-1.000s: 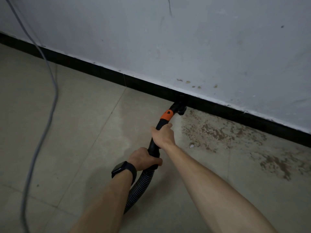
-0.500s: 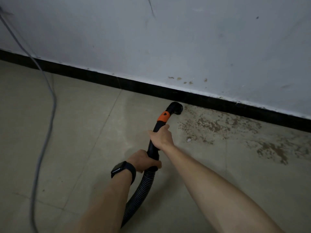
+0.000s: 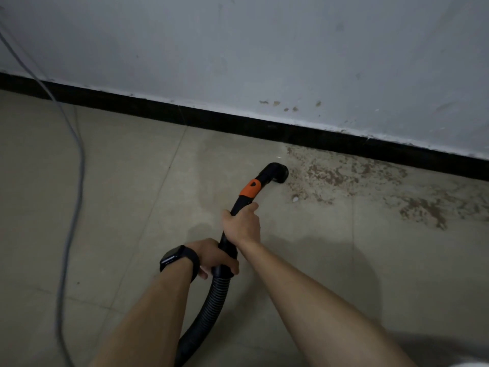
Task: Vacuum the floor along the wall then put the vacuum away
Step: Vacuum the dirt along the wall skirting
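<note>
Gripping the wand [image 3: 244, 198], fingers curled round it, the right hand [image 3: 242, 225] and left hand [image 3: 211, 256] set the nozzle [image 3: 276, 173] on the floor [image 3: 119, 181] near the wall [image 3: 264, 49], at the edge of the dirt [image 3: 344, 176]. Most of the dirt lay unvacuumed, and the vacuum was not yet put away.

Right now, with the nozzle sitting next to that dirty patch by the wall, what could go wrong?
The brown dirt looks caked on, so the nozzle may not lift it. The nozzle sits off the black baseboard, so the strip along it might get missed. The grey cable trailing on the left could catch a foot or the hose.
</note>
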Tool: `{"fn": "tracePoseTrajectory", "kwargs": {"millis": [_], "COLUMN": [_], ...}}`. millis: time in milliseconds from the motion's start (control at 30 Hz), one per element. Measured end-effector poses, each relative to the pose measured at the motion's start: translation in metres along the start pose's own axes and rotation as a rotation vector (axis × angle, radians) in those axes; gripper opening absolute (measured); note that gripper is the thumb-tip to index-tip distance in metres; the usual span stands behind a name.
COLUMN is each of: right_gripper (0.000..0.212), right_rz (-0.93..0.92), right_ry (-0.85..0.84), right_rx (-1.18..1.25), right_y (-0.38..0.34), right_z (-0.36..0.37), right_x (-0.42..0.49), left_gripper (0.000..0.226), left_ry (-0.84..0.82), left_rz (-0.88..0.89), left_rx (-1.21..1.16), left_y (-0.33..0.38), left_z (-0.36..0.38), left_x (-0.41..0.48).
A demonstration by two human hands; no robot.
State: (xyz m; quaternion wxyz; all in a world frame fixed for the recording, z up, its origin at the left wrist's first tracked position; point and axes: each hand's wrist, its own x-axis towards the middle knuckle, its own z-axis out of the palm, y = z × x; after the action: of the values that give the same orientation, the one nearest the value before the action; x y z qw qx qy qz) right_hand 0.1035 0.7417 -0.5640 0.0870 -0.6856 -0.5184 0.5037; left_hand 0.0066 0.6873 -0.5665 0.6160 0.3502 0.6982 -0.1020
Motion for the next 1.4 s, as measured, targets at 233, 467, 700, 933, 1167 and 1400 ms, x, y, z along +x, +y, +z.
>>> {"fn": "tracePoseTrajectory", "kwargs": {"millis": [233,467,700,933,1167,1400], "right_gripper": [0.058,0.055,0.055,0.054,0.056,0.057], "right_rz": [0.024,0.059,0.083,0.058,0.008,-0.002], "right_ry": [0.041,0.072,0.114,0.110,0.063,0.016], "right_rx": [0.077,0.127,0.132,0.156,0.148,0.139], "right_y": [0.017,0.027,0.041,0.043,0.014,0.002], "right_z": [0.012,0.033,0.033,0.019,0.009,-0.005], "right_x": [-0.022,-0.039,-0.050,-0.037,-0.009,0.019], "left_gripper": [0.047,0.048,0.050,0.057,0.042,0.036], "left_ry": [-0.080,-0.172,-0.185,-0.145,0.006,0.081], "left_rz": [-0.051,-0.116,-0.141,-0.107,-0.029,0.026], "left_rx": [0.049,0.105,0.114,0.109,0.061,-0.003], "left_y": [-0.017,-0.034,-0.035,-0.022,-0.009,0.009], "left_z": [0.009,0.000,0.017,0.020,0.005,-0.003], "left_x": [-0.006,-0.019,-0.016,-0.007,0.000,0.013]}}
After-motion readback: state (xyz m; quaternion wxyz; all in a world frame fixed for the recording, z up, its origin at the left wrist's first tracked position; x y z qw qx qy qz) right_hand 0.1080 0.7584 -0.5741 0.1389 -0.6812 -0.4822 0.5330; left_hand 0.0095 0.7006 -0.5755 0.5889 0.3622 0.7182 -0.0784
